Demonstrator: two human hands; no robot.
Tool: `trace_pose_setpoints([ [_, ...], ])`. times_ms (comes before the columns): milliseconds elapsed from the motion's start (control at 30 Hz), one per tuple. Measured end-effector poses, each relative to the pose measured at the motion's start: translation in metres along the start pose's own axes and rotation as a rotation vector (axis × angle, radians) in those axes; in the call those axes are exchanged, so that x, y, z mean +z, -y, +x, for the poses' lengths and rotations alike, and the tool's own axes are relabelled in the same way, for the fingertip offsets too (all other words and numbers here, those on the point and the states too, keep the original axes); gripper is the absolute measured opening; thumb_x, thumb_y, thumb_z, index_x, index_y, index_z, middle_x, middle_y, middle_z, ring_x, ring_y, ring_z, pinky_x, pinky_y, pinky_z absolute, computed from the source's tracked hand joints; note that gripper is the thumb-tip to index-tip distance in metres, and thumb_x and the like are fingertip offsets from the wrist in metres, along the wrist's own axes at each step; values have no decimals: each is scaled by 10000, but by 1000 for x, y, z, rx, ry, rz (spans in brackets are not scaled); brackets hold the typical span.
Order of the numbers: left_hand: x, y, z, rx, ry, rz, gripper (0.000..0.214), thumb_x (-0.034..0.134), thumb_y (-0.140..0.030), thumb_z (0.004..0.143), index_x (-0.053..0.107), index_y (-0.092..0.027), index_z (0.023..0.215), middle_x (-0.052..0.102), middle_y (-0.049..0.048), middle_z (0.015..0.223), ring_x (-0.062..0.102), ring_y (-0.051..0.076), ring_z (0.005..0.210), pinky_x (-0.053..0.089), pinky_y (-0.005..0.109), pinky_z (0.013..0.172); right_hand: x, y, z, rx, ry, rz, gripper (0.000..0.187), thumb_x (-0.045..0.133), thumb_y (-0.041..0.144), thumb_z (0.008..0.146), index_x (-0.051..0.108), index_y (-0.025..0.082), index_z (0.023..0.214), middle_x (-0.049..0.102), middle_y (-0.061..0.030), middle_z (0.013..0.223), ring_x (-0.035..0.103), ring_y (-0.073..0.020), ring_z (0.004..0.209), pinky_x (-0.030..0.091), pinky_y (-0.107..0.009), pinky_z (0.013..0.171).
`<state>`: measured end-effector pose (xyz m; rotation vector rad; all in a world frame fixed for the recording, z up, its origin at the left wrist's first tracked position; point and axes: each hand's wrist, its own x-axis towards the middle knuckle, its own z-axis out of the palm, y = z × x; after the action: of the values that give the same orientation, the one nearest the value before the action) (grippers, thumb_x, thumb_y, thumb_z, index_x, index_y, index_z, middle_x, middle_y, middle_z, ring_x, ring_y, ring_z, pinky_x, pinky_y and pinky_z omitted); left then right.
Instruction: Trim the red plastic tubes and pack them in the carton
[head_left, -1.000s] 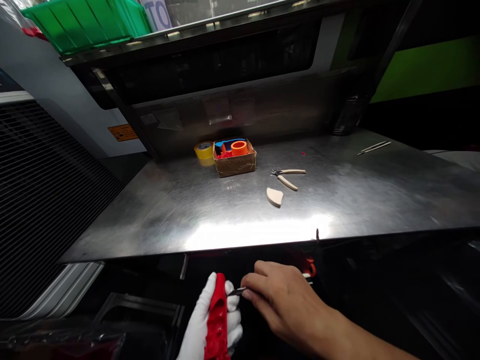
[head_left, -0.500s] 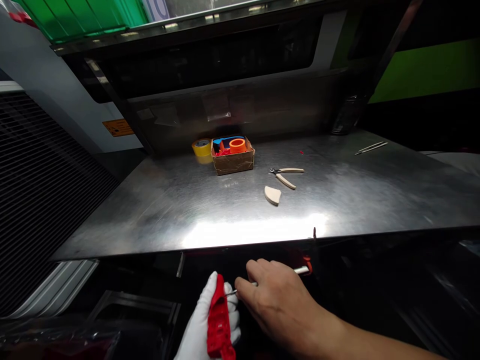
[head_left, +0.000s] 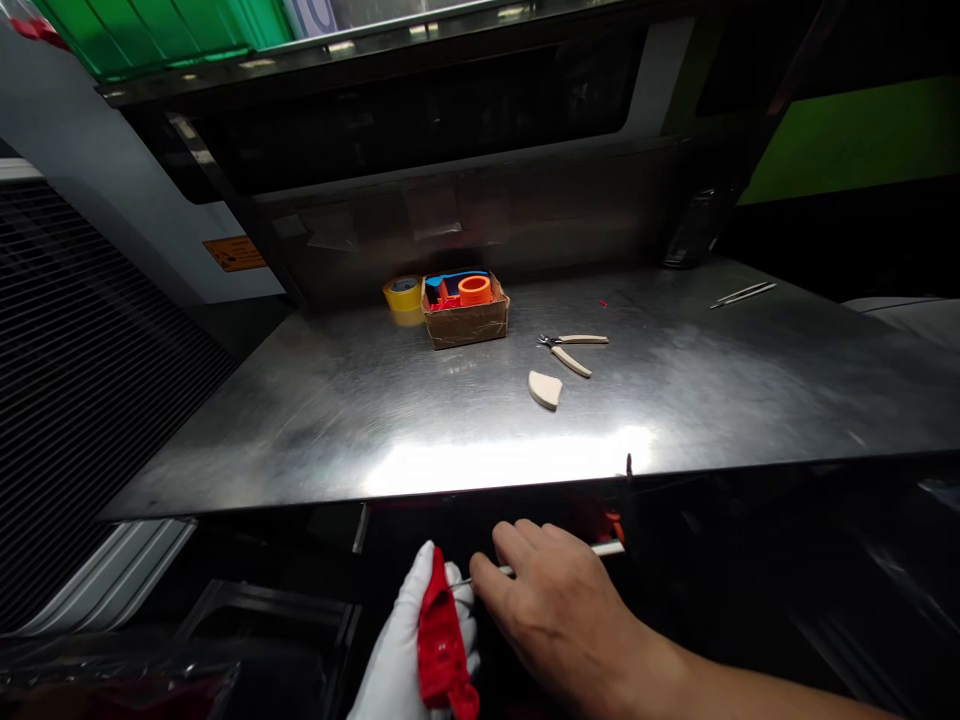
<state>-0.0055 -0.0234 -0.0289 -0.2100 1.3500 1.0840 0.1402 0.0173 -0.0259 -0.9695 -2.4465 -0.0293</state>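
My left hand (head_left: pixel 401 650), in a white glove, grips a red plastic part (head_left: pixel 441 643) below the front edge of the steel bench (head_left: pixel 360 410). My bare right hand (head_left: pixel 559 605) pinches a thin metal tool (head_left: pixel 487 574) whose tip touches the top of the red part. The tool's pale handle end sticks out behind my fingers.
On the bench lie beige-handled cutters (head_left: pixel 572 349), a beige wedge (head_left: pixel 545 389), a cardboard box (head_left: pixel 466 308) with orange and blue items, a yellow tape roll (head_left: pixel 403 293) and thin rods (head_left: pixel 739 294) at the far right. A green bin (head_left: pixel 150 30) sits on the shelf above.
The red part has turned slightly in my gloved hand and its lower end has swung right. My right hand has shifted a little left with the tool against the part.
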Motion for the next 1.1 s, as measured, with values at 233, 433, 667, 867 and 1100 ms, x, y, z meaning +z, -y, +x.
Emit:
trace_pose_setpoints([
  [233,-17,9,13,253,17,69,569,768,-167,665,587,-317,1183,703,-4,876,662,174,680,521,261,603,-3,4,1,22,76,-38,182,582,37,671,514,201,708,507,-16,697,396,-180,609,193,-321,560],
  [433,-3,8,4,348,212,50,306,730,-398,738,540,-182,635,482,-45,573,478,87,517,450,191,528,-19,-1,10,76,387,82,111,549,190,840,589,194,737,583,-30,715,474,-162,570,192,-310,520],
  [667,-5,6,3,285,238,48,313,708,-431,753,576,-165,656,487,-35,564,469,82,507,417,179,496,-31,-27,20,276,528,558,263,520,392,915,598,196,759,618,12,723,549,-127,649,292,-237,554],
  [867,7,4,-7,308,234,72,343,691,-460,756,646,-153,610,607,13,545,571,117,520,486,197,517,-4,-21,14,388,559,863,190,558,367,851,593,192,789,579,35,702,511,-107,611,309,-196,513],
  [1100,17,8,-15,358,82,51,161,646,-279,833,725,-140,813,732,59,756,684,146,769,538,186,690,10,-15,18,404,596,1046,139,560,259,792,529,167,693,500,48,632,453,-86,567,296,-162,465],
])
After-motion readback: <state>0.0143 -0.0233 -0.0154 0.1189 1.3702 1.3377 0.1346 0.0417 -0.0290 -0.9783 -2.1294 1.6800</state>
